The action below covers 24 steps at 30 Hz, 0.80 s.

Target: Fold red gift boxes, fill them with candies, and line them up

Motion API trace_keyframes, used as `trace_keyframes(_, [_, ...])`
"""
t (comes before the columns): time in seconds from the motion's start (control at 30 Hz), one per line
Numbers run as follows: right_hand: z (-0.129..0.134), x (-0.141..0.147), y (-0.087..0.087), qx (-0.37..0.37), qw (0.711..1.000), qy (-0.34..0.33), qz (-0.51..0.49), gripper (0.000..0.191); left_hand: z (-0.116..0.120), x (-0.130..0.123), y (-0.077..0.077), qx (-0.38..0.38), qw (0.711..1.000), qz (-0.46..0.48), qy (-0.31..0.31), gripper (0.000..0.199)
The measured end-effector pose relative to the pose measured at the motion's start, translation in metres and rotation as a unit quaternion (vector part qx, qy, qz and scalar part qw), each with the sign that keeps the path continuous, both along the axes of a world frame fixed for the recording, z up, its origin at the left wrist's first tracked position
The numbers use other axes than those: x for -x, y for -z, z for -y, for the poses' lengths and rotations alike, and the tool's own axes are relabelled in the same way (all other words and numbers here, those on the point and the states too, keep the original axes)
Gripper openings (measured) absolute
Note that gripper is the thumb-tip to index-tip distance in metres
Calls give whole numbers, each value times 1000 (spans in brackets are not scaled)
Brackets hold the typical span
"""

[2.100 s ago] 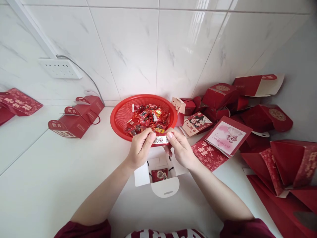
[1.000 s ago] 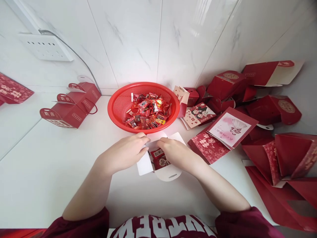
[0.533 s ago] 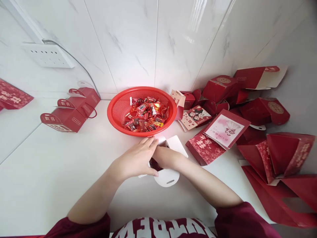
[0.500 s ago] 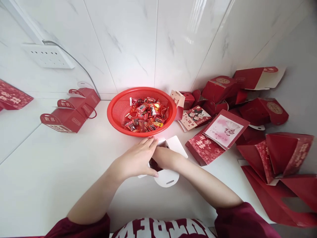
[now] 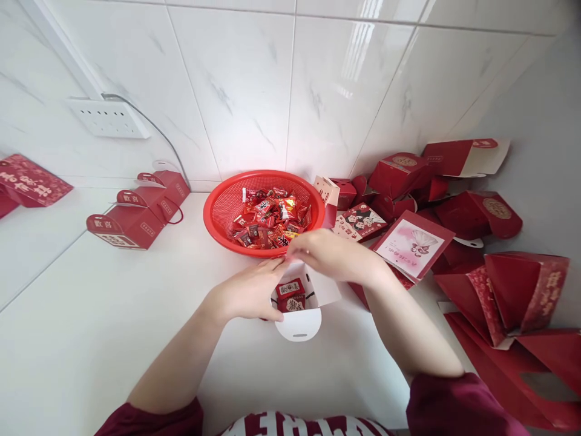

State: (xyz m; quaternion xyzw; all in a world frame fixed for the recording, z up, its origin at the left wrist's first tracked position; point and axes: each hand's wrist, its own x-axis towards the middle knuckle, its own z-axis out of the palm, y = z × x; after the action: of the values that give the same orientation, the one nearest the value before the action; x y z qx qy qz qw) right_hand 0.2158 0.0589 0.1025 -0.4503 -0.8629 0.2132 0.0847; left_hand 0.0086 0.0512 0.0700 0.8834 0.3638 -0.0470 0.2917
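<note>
A small gift box [image 5: 325, 292] with a white inside stands open on the table, its rounded front flap folded down. Inside it lie red packets [image 5: 290, 297] with printed characters. My left hand [image 5: 249, 290] grips the box along its left side, fingers at the back edge and thumb near the front. My right hand [image 5: 324, 251] is above the box's back edge, near the basket rim, with bent, slightly blurred fingers; whether they hold anything I cannot tell. Just behind both hands, a red plastic basket [image 5: 215, 221] contains many wrapped candies [image 5: 272, 218].
Red gift boxes [image 5: 140, 212] stand at the left, with another red box [image 5: 36, 181] at the far left edge. A pile of red boxes [image 5: 472, 212] and a printed card box [image 5: 411, 245] occupy the right. A wall socket [image 5: 109, 118] with a cable is behind.
My right hand has come out of the box and moved up toward the basket rim, uncovering the red packets inside. My left hand stays on the box. The view has shifted slightly.
</note>
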Motion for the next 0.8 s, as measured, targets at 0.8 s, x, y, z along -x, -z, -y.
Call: trace_keyframes(0.8, [-211,104,64,-20,986,-45,161,34,1,9,6,5,1000,10,-20,108])
